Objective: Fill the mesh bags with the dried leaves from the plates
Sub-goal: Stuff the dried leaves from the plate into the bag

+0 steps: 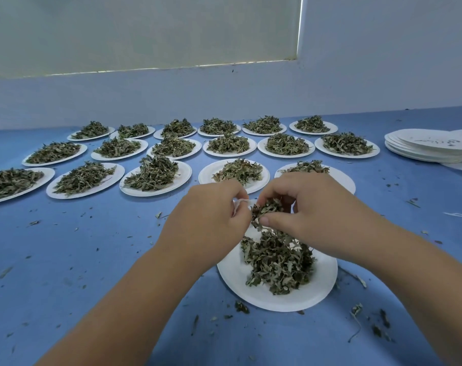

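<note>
Head view, filling stage. A white mesh bag (241, 204) is pinched at its mouth by the left hand (211, 220), whose fingers are curled closed on the fabric; most of the bag is hidden behind that hand, so how full it is cannot be told. A tuft of dried leaves (267, 210) is gripped by the right hand (312, 207) between thumb and bent fingers, closed on the tuft and held just beside the bag mouth. Both hands are raised over the near plate (317, 289), on which a loose heap (277, 262) remains. Behind, three rows of loaded plates (156, 175) are laid out on the blue table (79, 247), and a stack of emptied plates (425, 146) is seen at the far right. Crumbs (362, 318) are scattered widely over the table.

Risks, as judged from this arrangement: the mouth appears to be held open from one side only, so it may sag shut as the tuft is pushed in, and leaves would then be shed outside. Because the leaves look brittle and tangled, trailing stems may snag on the mesh rim and be dragged back out. Spillage beyond the plate edge would be lost to the table. A hard push could also crush the leaves to dust.
</note>
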{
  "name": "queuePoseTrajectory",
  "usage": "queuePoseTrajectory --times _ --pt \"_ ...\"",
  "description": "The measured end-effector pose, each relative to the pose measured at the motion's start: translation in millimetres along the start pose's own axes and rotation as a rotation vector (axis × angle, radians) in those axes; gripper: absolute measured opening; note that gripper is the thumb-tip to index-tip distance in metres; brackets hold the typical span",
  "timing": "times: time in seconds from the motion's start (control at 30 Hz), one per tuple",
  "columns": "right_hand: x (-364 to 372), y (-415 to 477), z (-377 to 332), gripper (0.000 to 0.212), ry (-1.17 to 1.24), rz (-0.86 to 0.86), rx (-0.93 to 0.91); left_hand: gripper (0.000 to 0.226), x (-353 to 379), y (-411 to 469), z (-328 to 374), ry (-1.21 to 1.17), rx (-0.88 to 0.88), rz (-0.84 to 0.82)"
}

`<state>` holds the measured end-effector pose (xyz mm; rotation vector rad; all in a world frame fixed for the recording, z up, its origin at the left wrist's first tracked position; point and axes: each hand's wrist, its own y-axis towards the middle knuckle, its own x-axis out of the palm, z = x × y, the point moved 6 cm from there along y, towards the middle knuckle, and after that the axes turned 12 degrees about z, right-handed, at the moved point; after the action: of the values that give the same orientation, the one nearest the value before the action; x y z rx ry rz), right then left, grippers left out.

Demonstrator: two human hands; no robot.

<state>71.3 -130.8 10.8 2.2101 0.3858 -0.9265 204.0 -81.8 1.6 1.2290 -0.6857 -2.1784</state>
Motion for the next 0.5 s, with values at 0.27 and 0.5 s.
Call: queuePoseTrajectory --times 0.27,0.5 --pt "6.1 -2.8 -6.2 0.020 -0.127 0.102 -0.014 0.014 9.0 -2.1 -2.5 -0.149 -0.091 0.030" --pt "6.8 -1.8 -10.5 0.024 -0.206 0.068 -0.034 0.015 9.0 -1.6 -3.7 -0.223 -0.173 0.031"
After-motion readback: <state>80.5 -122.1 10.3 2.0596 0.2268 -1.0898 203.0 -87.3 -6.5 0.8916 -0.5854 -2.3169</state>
